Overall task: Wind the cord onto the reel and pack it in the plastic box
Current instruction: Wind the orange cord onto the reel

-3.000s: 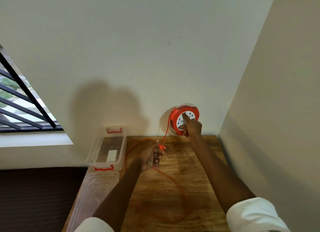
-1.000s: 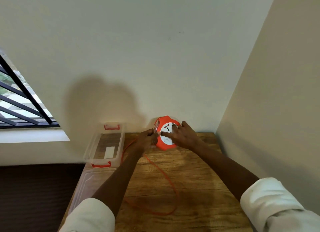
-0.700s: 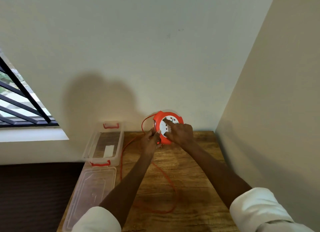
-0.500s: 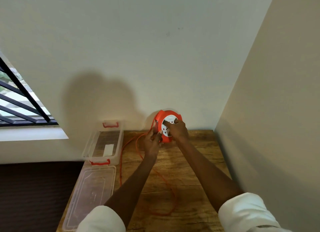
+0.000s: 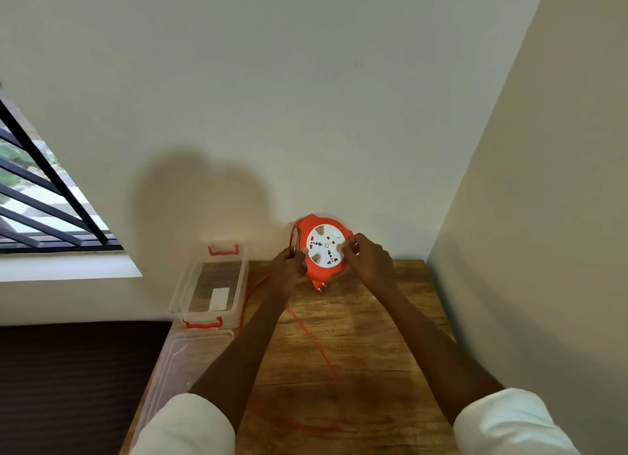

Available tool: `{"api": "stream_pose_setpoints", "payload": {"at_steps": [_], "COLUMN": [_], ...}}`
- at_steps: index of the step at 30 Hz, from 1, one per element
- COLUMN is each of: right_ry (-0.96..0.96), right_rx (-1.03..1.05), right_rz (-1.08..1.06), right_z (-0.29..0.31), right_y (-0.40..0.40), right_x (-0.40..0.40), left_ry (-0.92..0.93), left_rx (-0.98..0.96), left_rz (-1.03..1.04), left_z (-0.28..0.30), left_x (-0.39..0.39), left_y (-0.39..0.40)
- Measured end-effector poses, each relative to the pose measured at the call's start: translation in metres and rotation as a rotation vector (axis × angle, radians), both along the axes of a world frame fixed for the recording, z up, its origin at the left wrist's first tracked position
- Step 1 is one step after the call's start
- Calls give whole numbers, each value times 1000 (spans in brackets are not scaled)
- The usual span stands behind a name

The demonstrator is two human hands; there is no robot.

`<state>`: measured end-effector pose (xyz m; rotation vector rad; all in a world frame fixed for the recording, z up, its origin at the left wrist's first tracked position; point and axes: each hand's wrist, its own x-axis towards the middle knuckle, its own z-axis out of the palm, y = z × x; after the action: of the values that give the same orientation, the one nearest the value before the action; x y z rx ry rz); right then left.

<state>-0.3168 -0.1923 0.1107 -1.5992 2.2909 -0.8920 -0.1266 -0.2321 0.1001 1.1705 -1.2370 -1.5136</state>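
Centrally, both hands clasp the orange reel [image 5: 324, 250]: left hand [image 5: 289, 267], right hand [image 5: 368, 259]; cord [image 5: 314, 342] trails down the desk [image 5: 373, 335], clear box [image 5: 207, 284] left.

Soft daylight is admitted through the barred window [image 5: 37, 196] at the left. A broad, diffuse shadow is cast on the back wall [image 5: 306, 80]. Straight edges are bowed by the wide-angle lens. The picture is slightly soft, and the cord [image 5: 316, 349] is blurred.

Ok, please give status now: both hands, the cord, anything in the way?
Left hand and right hand gripping reel. Cord partly loose on table. Plastic box open, path clear.
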Motion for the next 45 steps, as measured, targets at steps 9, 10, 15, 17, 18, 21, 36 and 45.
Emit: {"api": "stream_pose_setpoints", "payload": {"at_steps": [9, 10, 15, 17, 18, 21, 36, 45], "right_ry": [680, 858, 1107, 1089, 1078, 954, -1215, -419], "right_rx": [224, 193, 136, 68, 40, 51, 117, 73], "right_rz": [700, 775, 803, 754, 713, 544, -382, -154], "right_z": [16, 15, 11, 5, 2, 3, -16, -16], "right_y": [-3, -4, -3, -5, -6, -7, -17, -2], "right_x": [-14, -15, -9, -11, -11, -6, 38, 19], "left_ry": [-218, -242, -209, -127, -70, 50, 45, 14], "left_rx": [-11, -24, -18, 10, 28, 71, -98, -17], "left_rz": [-226, -255, -257, -226, -209, -85, 67, 59], "left_z": [9, 11, 7, 3, 3, -7, -30, -18], "left_x": [27, 26, 20, 17, 15, 3, -24, -8], "left_y": [-28, -26, -15, -8, -3, 10, 39, 8]}}
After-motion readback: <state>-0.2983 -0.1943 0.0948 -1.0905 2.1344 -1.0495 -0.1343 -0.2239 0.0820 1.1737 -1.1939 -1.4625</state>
